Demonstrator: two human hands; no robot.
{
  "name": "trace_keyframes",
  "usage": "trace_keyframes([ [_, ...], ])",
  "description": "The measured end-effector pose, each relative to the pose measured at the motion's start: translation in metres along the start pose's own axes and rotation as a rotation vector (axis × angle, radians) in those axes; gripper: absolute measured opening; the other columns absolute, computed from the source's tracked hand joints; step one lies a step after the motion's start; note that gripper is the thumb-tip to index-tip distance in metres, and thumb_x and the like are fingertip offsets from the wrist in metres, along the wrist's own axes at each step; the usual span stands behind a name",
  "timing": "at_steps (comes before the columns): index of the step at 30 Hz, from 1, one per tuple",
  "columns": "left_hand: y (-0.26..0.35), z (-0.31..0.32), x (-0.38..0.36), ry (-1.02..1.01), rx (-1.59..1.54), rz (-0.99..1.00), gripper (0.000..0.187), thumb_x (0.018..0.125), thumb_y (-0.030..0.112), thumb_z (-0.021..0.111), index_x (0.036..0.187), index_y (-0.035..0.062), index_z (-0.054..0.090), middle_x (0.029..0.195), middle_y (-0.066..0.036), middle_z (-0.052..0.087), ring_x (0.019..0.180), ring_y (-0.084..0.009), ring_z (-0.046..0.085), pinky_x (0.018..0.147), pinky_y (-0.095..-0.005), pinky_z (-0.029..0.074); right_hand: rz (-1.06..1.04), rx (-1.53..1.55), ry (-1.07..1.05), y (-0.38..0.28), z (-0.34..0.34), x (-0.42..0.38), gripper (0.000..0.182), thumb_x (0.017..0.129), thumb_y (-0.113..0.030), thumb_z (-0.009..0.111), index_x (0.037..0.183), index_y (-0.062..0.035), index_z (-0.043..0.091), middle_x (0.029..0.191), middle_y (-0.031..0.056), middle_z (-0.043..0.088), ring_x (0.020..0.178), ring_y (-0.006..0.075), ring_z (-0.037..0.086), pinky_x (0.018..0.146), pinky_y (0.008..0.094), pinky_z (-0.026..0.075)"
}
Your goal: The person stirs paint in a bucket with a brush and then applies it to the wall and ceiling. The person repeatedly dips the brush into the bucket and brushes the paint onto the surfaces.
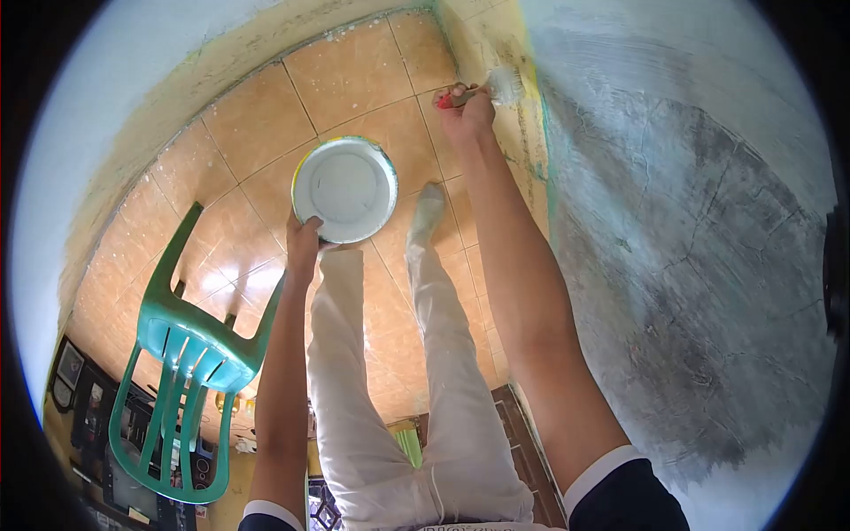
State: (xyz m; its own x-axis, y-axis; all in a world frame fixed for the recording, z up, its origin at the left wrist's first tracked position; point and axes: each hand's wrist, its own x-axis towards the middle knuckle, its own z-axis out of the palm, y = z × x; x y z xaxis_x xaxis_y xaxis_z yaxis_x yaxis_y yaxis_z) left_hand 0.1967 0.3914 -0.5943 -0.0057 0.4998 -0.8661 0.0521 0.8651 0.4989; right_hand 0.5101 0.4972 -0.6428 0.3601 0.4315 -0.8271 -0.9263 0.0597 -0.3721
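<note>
My left hand (304, 237) grips the near rim of a round paint bucket (387, 177), its thumb over the edge. White paint (347, 181) shows inside the bucket, which I hold above the tiled floor. Up at the wall corner, my right hand (467, 111) is closed around the handle of a paintbrush (471, 96) with a red end. The brush's bristles reach the lower yellowish part of the right wall (521, 133), where they blend with whitish paint, so their exact contact is hard to make out.
A green plastic chair (199, 350) stands at the left on the orange tiles (341, 75). The right wall has a grey, cracked patch (691, 239) with pale paint around it. Dark shelves with household items (115, 442) are at lower left. White specks dot the floor.
</note>
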Motion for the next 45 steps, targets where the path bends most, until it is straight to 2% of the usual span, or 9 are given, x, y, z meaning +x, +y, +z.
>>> trace_keyframes([
  [5,-0.032,-0.013,0.005,0.003,0.032,0.017,0.06,0.086,0.009,0.051,0.145,0.0021,0.041,0.125,-0.021,0.06,0.101,-0.0327,0.07,0.071,-0.0395,0.067,-0.079,0.04,-0.156,-0.023,0.028,-0.052,0.024,0.112,-0.033,0.033,0.098,-0.0135,0.039,0.078,0.0034,0.048,0.064,0.0157,0.048,0.064,0.035,0.046],
  [10,-0.046,-0.02,0.013,-0.027,0.087,0.043,0.059,0.086,0.008,0.05,0.145,0.0023,0.043,0.125,-0.02,0.06,0.102,-0.0321,0.07,0.071,-0.0408,0.067,-0.481,-0.167,-0.143,-0.017,0.062,-0.133,0.023,0.112,-0.035,0.032,0.101,-0.0146,0.036,0.081,0.0021,0.046,0.067,0.0138,0.047,0.067,0.0352,0.047],
  [15,-0.05,-0.026,0.022,0.003,0.292,0.11,0.059,0.087,0.007,0.051,0.145,0.0005,0.044,0.127,-0.018,0.061,0.109,-0.0301,0.067,0.081,-0.0406,0.063,-0.393,-0.208,-0.06,-0.009,0.029,-0.076,0.025,0.112,-0.038,0.03,0.101,-0.0158,0.035,0.079,0.0014,0.045,0.066,0.0134,0.045,0.063,0.0333,0.044],
  [17,-0.047,-0.026,0.023,0.014,0.351,0.138,0.061,0.086,0.01,0.052,0.146,0.0034,0.049,0.136,-0.025,0.058,0.122,-0.0368,0.061,0.104,-0.0437,0.046,-0.334,-0.219,0.019,-0.005,0.016,-0.045,0.026,0.112,-0.039,0.029,0.101,-0.0161,0.035,0.078,0.0011,0.044,0.063,0.0137,0.045,0.061,0.0331,0.043],
  [26,-0.022,-0.018,0.017,-0.068,0.377,0.201,0.06,0.088,0.008,0.05,0.147,0.0028,0.048,0.132,-0.024,0.063,0.124,-0.0359,0.06,0.106,-0.0435,0.045,-0.058,-0.161,0.046,0.003,0.006,-0.009,0.026,0.112,-0.033,0.029,0.094,-0.0153,0.036,0.069,0.0012,0.044,0.056,0.0141,0.044,0.057,0.0316,0.04],
  [31,-0.028,-0.017,0.025,-0.051,0.393,0.258,0.059,0.087,0.004,0.049,0.146,0.0012,0.048,0.131,-0.024,0.064,0.125,-0.0349,0.06,0.106,-0.0427,0.045,-0.191,0.025,-0.068,-0.028,0.026,-0.066,0.024,0.112,-0.03,0.031,0.096,-0.0142,0.038,0.074,0.0007,0.045,0.06,0.0139,0.045,0.063,0.033,0.043],
  [36,-0.028,-0.022,0.029,-0.047,0.417,0.267,0.058,0.087,0.003,0.049,0.145,-0.0009,0.049,0.131,-0.024,0.064,0.125,-0.0346,0.06,0.106,-0.0421,0.044,-0.432,-0.116,-0.117,-0.02,0.041,-0.128,0.026,0.112,-0.037,0.034,0.102,-0.0131,0.038,0.08,0.0019,0.045,0.069,0.0138,0.045,0.07,0.0322,0.043],
  [40,-0.034,-0.024,0.036,-0.094,0.34,0.201,0.058,0.088,0.003,0.05,0.145,-0.0014,0.049,0.129,-0.023,0.065,0.121,-0.0324,0.062,0.104,-0.0412,0.046,-0.452,-0.224,-0.062,-0.014,0.016,-0.101,0.026,0.112,-0.038,0.033,0.102,-0.0136,0.037,0.08,0.0023,0.045,0.069,0.0144,0.045,0.068,0.032,0.042],
  [45,-0.031,-0.018,0.033,-0.149,0.266,0.171,0.057,0.088,0.004,0.051,0.145,-0.0007,0.049,0.125,-0.022,0.066,0.116,-0.0311,0.063,0.101,-0.0404,0.048,-0.181,-0.209,-0.018,-0.008,-0.013,-0.027,0.026,0.112,-0.033,0.028,0.097,-0.0149,0.037,0.076,0.0034,0.047,0.063,0.0167,0.047,0.066,0.037,0.045],
])
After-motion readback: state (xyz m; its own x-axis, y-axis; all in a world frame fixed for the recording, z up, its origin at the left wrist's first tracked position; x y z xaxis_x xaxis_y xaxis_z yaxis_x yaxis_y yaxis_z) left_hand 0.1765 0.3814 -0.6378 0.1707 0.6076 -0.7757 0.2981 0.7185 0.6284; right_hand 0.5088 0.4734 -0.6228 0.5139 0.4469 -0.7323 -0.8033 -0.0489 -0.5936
